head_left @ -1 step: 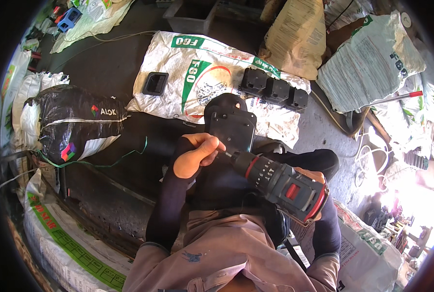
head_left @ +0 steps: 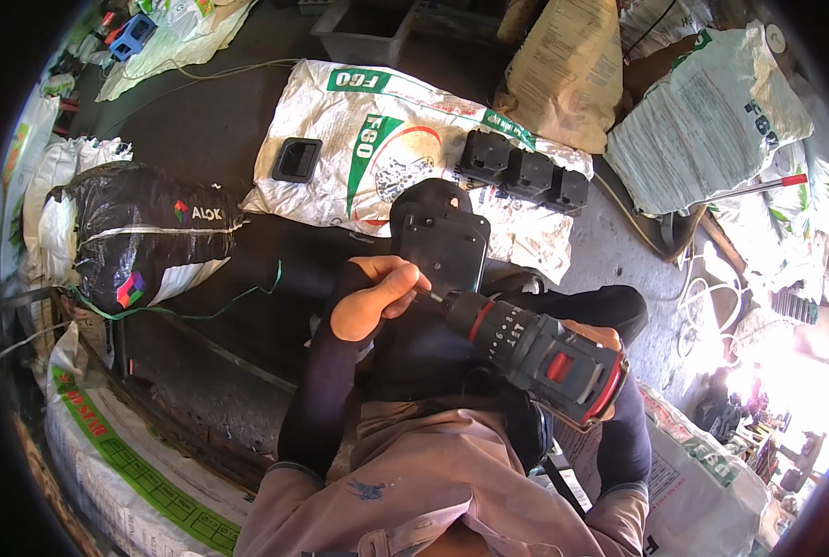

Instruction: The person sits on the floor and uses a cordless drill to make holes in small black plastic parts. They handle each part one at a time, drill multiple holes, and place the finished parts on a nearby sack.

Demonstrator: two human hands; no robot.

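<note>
My right hand (head_left: 593, 332) is wrapped round a grey, black and red cordless drill (head_left: 535, 351), whose body hides most of the fingers. The drill points up and to the left, toward my left hand. At the tip of its thin bit (head_left: 436, 296), my left hand (head_left: 377, 297) is closed in a pinch. Whatever sits between the thumb and finger is too small to make out. Just beyond these fingertips, a flat black plate (head_left: 442, 249) with rounded corners and small holes rests over my leg.
A white printed sack (head_left: 331, 121) lies flat ahead, bearing a black square frame (head_left: 296, 161) and several black box-like parts (head_left: 530, 171). Stuffed black bags (head_left: 154, 237) lie left. A grey tub (head_left: 363, 32) stands at the back; white cable (head_left: 711, 288) coils at right.
</note>
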